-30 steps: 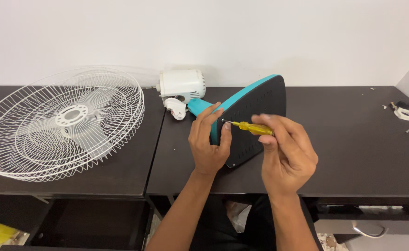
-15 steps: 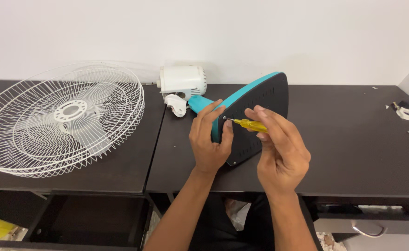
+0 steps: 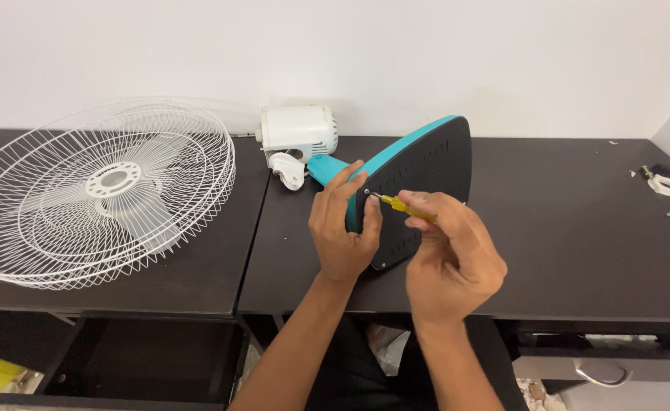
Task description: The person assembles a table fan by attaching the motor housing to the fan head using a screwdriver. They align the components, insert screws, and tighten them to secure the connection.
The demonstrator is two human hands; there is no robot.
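Left hand [image 3: 344, 228] clamps the tilted fan base [image 3: 419, 183]; right hand [image 3: 451, 255] pinches a screwdriver [image 3: 400, 202] on a screw there. Guard [image 3: 99, 194] lies detached, left.

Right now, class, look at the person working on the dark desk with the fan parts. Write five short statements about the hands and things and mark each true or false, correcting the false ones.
1. The right hand holds a yellow-handled screwdriver against the black base plate of the teal fan stand. True.
2. The left hand rests flat on the dark desk. False: it grips the edge of the base plate.
3. The white wire fan grille lies to the left of the hands. True.
4. The white fan motor housing sits inside the grille. False: it stands beside it, near the wall.
5. The base plate lies flat. False: it is tilted up on edge.
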